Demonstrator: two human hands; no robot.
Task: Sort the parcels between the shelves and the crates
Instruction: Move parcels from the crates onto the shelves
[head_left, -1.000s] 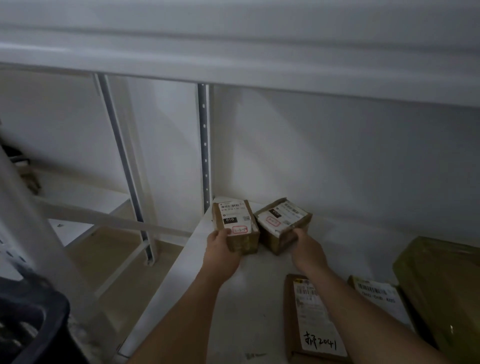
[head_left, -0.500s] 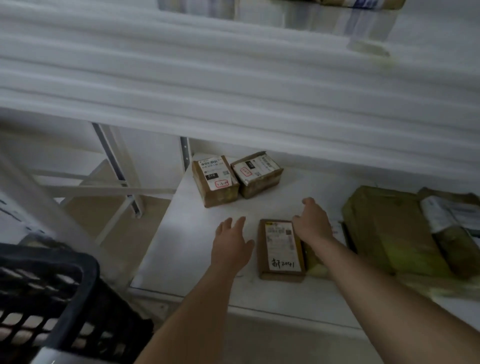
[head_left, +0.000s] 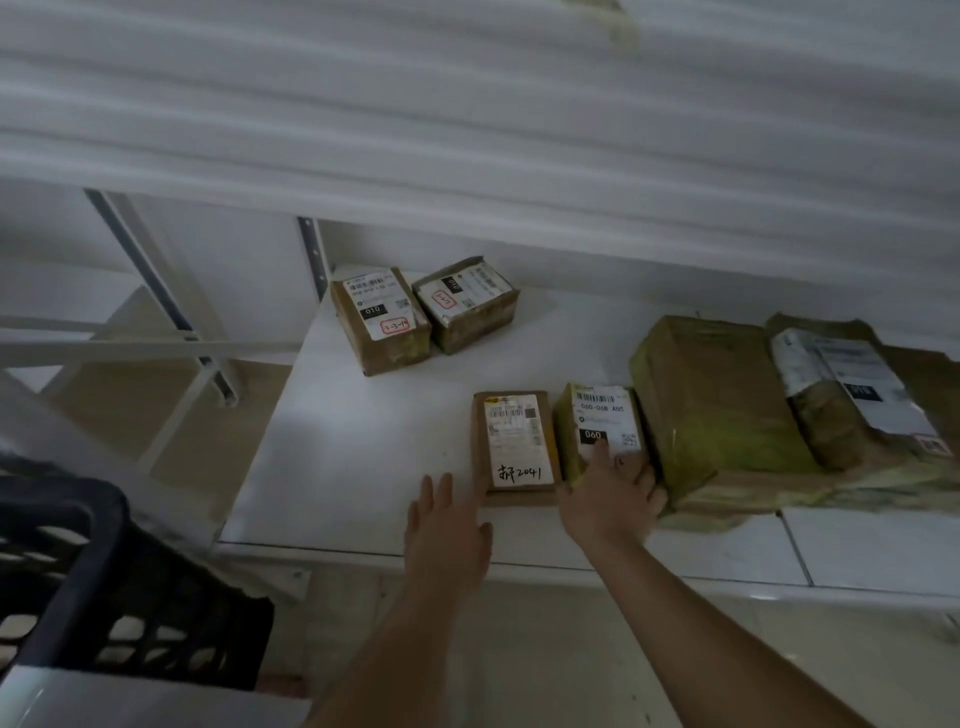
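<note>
Six parcels on the white shelf (head_left: 363, 467), let's count them off: two small brown boxes at the back, the "010" box (head_left: 381, 319) and the tilted box (head_left: 466, 306) touching it on the right, both well beyond the fingertips. Then the flat parcel marked "2041" (head_left: 514, 444) and the "060" parcel (head_left: 602, 431) side by side near the front edge. To the right of those, a big tape-wrapped parcel (head_left: 722, 400), and a wrapped parcel with a white label (head_left: 852, 395) lying on a crumpled brown package beneath it.

Two hands, both arms stretched forward. The left hand (head_left: 447, 530) lies flat, fingers straight and slightly spread, their tips at the near left corner of the "2041" parcel, holding nothing. The right hand (head_left: 610, 499) sits on the near end of the "060" parcel, index finger laid up along its label, the other fingers curled over the parcel's right edge against the big wrapped one.

One black lattice crate (head_left: 104, 587) at lower left, well left of the left hand; its contents are too dark to tell.
</note>
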